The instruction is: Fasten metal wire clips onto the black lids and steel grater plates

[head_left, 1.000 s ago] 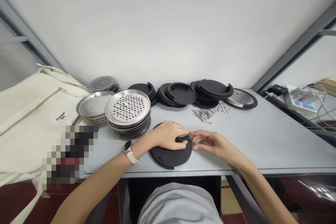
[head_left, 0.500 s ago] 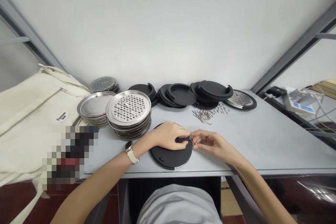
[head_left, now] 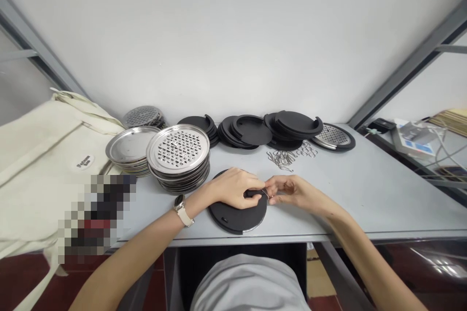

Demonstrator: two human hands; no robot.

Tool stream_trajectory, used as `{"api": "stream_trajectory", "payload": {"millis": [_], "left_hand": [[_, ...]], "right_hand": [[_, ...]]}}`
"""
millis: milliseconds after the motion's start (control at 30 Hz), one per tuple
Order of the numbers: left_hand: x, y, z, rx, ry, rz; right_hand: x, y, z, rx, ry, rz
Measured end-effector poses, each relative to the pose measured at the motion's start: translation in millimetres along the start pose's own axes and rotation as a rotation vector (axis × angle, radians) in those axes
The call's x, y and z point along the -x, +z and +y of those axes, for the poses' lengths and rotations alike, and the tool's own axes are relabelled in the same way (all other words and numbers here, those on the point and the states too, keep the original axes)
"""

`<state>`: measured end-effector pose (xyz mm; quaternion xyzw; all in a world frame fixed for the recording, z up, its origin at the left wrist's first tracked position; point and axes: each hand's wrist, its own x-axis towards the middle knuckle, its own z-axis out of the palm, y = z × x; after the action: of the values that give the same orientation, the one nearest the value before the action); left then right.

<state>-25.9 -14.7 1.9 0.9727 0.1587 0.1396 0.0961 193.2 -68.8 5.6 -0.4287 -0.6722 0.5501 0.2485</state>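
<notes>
A black round holder (head_left: 237,218) lies near the table's front edge, with a silvery rim showing along its lower right side. My left hand (head_left: 233,188) rests over it, thumb and forefinger closed about its right part, which they partly hide. At that right edge my right hand (head_left: 290,193) pinches a small bent metal wire hook (head_left: 267,194); its fingertips meet those of my left hand, so the exact join is hidden. Behind the hands lie a pile of similar wire hooks (head_left: 280,158) and several metal rings (head_left: 307,149).
Left of the holder stands a stack of round metal grater plates (head_left: 178,149), beside a stack of plain metal discs (head_left: 133,145). Black holders (head_left: 255,130) are piled along the wall. One holder with a grater plate (head_left: 333,137) lies back right. A cream bag (head_left: 44,155) covers the left side.
My right fingers have shifted slightly at the wire hook. Both hands otherwise stay at the same edge of the holder. The view has moved a little.
</notes>
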Motion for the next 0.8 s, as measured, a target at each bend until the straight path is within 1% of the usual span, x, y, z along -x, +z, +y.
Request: {"api": "stream_trajectory", "payload": {"millis": [133, 367, 633, 800], "left_hand": [[0, -0.4, 0, -0.004, 0.0, -0.012], [0, -0.6, 0, 0.005, -0.006, -0.03], [0, 1.3, -1, 0.001, -0.005, -0.024], [0, -0.7, 0, 0.001, -0.01, -0.028]], "right_hand": [[-6, -6, -1, -0.043, 0.007, -0.075], [-13, -13, 0, -0.076, 0.012, -0.12], [-20, -15, 1, -0.037, 0.03, -0.141], [-18, -14, 3, -0.044, 0.042, -0.127]]}}
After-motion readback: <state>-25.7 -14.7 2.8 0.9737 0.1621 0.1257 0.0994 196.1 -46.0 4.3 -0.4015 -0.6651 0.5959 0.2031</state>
